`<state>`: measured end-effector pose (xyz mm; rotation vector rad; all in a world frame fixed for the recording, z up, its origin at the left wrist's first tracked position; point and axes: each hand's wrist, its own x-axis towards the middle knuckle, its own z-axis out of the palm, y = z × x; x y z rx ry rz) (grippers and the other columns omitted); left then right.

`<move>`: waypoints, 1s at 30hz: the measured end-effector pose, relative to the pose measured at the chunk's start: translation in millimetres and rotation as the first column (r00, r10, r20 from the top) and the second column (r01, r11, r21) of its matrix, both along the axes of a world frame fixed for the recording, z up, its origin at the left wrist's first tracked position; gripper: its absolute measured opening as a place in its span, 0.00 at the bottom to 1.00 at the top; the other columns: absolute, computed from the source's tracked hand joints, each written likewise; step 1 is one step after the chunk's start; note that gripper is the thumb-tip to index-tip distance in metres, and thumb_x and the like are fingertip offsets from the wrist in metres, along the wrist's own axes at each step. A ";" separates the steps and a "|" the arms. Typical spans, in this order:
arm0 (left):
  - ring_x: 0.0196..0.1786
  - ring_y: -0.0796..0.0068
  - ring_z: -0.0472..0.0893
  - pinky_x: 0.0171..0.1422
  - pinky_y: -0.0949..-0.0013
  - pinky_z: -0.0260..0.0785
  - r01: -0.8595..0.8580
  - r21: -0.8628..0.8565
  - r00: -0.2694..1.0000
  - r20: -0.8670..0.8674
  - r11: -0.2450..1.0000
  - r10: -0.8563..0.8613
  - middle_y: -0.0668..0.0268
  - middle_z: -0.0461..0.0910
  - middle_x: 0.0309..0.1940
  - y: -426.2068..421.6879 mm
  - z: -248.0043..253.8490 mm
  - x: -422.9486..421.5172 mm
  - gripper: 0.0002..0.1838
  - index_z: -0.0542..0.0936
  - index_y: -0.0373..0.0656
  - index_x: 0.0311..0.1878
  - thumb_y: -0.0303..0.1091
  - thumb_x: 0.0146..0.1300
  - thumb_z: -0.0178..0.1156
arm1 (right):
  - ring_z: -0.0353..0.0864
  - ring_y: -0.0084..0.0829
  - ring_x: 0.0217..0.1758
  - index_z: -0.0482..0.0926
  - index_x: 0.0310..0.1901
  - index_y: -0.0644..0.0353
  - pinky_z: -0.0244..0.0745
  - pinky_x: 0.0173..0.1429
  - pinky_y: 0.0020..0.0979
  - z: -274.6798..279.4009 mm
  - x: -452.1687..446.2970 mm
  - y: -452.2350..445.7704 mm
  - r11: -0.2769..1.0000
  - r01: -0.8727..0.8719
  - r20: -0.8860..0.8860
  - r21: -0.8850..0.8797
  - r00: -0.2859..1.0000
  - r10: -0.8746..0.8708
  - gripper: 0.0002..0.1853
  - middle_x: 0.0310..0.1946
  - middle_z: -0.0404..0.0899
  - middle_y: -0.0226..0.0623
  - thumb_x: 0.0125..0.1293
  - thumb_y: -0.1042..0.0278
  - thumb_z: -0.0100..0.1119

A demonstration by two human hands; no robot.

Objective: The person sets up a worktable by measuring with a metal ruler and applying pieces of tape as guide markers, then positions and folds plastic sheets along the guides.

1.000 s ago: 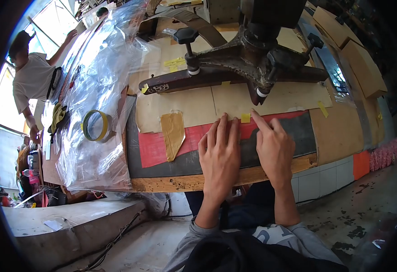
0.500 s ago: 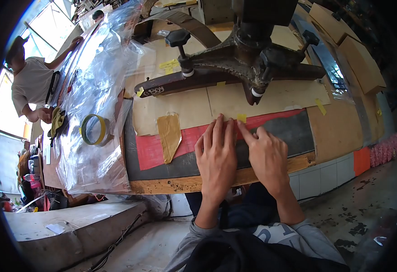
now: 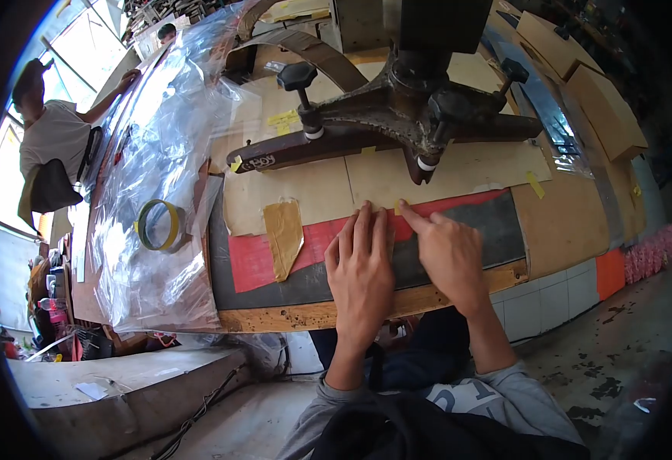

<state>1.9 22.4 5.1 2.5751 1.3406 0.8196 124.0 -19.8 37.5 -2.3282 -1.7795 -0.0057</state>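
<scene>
Touching the yellow tape piece (image 3: 397,207) at the beige sheet's (image 3: 313,190) near edge with an extended index finger: right hand (image 3: 451,257), other fingers curled. Left hand (image 3: 360,276) flat, fingers close together, over red strip (image 3: 317,247) and dark mat (image 3: 324,285). White scrawl on dark bar (image 3: 309,151) looks like "BOY"; shirt lettering (image 3: 466,397) partly hidden. Black-knobbed frame (image 3: 397,107) stands over the far side. Tape roll (image 3: 175,225) on clear plastic (image 3: 152,153), counter's (image 3: 275,317) left.
</scene>
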 end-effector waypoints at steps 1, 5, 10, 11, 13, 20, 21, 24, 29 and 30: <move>0.63 0.64 0.71 0.64 0.60 0.60 0.001 0.001 1.000 -0.007 1.000 -0.001 0.62 0.72 0.61 0.3 -0.3 -1.4 0.19 0.74 0.45 0.59 0.35 0.66 0.52 | 0.83 0.39 0.29 0.77 0.57 0.45 0.77 0.32 0.38 -3.0 -6.6 -2.6 1.000 0.006 0.013 -0.021 1.000 -0.006 0.21 0.27 0.80 0.39 0.63 0.71 0.49; 0.63 0.64 0.71 0.63 0.60 0.61 0.002 0.013 1.000 -0.004 1.000 -0.002 0.61 0.73 0.60 0.6 0.6 -1.9 0.19 0.74 0.45 0.59 0.36 0.66 0.52 | 0.84 0.39 0.28 0.77 0.57 0.48 0.77 0.31 0.38 6.8 2.1 -7.1 0.995 -0.092 -0.030 0.024 0.995 0.093 0.20 0.27 0.81 0.40 0.63 0.69 0.50; 0.62 0.63 0.72 0.63 0.60 0.62 0.006 0.037 1.000 0.018 0.999 -0.007 0.61 0.73 0.59 1.1 -1.3 -2.0 0.18 0.74 0.45 0.59 0.36 0.66 0.52 | 0.84 0.39 0.27 0.78 0.56 0.50 0.77 0.31 0.38 -1.2 -5.2 -4.0 0.998 -0.063 0.021 0.008 0.998 0.063 0.19 0.24 0.81 0.39 0.62 0.69 0.50; 0.62 0.64 0.72 0.62 0.60 0.62 0.009 0.050 1.000 0.019 0.999 -0.010 0.61 0.74 0.59 1.3 -1.0 -3.0 0.18 0.74 0.45 0.58 0.36 0.67 0.52 | 0.84 0.39 0.27 0.78 0.56 0.50 0.77 0.31 0.38 3.3 -7.1 -6.6 0.997 -0.072 0.026 -0.012 0.997 0.072 0.19 0.23 0.81 0.39 0.62 0.69 0.50; 0.62 0.64 0.72 0.62 0.59 0.62 0.001 0.063 1.000 0.026 0.998 -0.003 0.61 0.74 0.59 4.0 -3.5 -2.0 0.18 0.75 0.45 0.58 0.37 0.66 0.52 | 0.84 0.38 0.27 0.78 0.56 0.49 0.77 0.30 0.37 6.4 1.7 1.4 0.997 -0.048 0.054 0.059 0.998 0.045 0.19 0.22 0.80 0.38 0.63 0.69 0.50; 0.62 0.63 0.72 0.62 0.59 0.62 0.007 0.083 1.000 0.019 0.997 -0.009 0.61 0.74 0.59 1.2 -6.8 -9.8 0.20 0.73 0.43 0.59 0.30 0.63 0.51 | 0.84 0.36 0.24 0.78 0.56 0.51 0.76 0.27 0.35 -6.5 1.3 -1.7 0.997 0.036 0.180 0.065 0.983 -0.048 0.19 0.18 0.80 0.38 0.64 0.70 0.49; 0.62 0.63 0.72 0.63 0.59 0.62 0.005 0.089 1.000 0.020 0.996 -0.006 0.61 0.74 0.58 0.4 -6.4 -11.7 0.20 0.73 0.42 0.59 0.30 0.63 0.51 | 0.84 0.37 0.24 0.78 0.56 0.50 0.76 0.28 0.37 -6.7 -1.1 -1.2 0.996 0.032 0.152 0.085 0.987 -0.044 0.20 0.18 0.80 0.38 0.63 0.71 0.50; 0.61 0.62 0.72 0.63 0.58 0.62 0.000 0.102 0.999 0.033 0.995 -0.004 0.60 0.74 0.58 -3.1 -8.3 -9.8 0.20 0.73 0.42 0.59 0.29 0.62 0.51 | 0.83 0.40 0.26 0.79 0.56 0.47 0.75 0.29 0.40 -9.3 -9.3 -0.5 0.996 0.016 0.103 0.090 0.994 -0.025 0.21 0.20 0.80 0.39 0.61 0.72 0.50; 0.60 0.60 0.72 0.63 0.57 0.62 -0.018 0.137 0.999 0.045 0.990 0.012 0.59 0.74 0.58 -2.3 -8.4 -8.1 0.18 0.73 0.41 0.57 0.30 0.63 0.50 | 0.84 0.39 0.26 0.78 0.55 0.52 0.77 0.29 0.38 -13.0 -7.4 4.0 0.993 -0.034 0.052 0.116 0.998 0.028 0.18 0.20 0.81 0.41 0.64 0.70 0.48; 0.60 0.60 0.72 0.63 0.57 0.62 -0.027 0.134 0.999 0.047 0.991 0.021 0.59 0.74 0.58 -3.3 -9.0 -8.1 0.18 0.74 0.41 0.57 0.30 0.64 0.50 | 0.85 0.38 0.26 0.78 0.54 0.54 0.77 0.29 0.37 -16.1 -9.5 6.1 0.991 -0.013 0.062 0.134 0.998 0.005 0.17 0.19 0.81 0.41 0.65 0.69 0.47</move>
